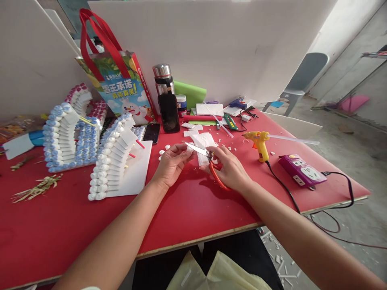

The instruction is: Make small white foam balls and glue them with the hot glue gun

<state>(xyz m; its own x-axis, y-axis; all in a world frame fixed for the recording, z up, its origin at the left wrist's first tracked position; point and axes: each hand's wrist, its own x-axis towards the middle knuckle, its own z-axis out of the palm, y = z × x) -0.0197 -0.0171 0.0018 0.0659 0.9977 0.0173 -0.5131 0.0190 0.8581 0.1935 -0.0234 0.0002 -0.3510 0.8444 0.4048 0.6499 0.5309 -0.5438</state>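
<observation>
My right hand (231,167) grips a pair of scissors (217,176) with orange handles, the blades pointing left toward my other hand. Between the pinched fingers of my left hand (171,163) is a small white piece (189,148), right by the blade tips; its exact kind is too small to tell. White tissue-like sheets (204,141) lie on the red table behind the scissors. A few small white rolled pieces (161,152) sit just left of my left hand. Further left stands a white curved model (113,161) edged with white rosettes, on a white board (140,173).
A yellow glue gun (260,145) and a purple power strip (302,171) with cords are at the right. Behind are a thermos (163,76), phones (151,133), a green cutter (230,122) and a shopping bag (121,88). A blue-and-white model (60,137) stands left.
</observation>
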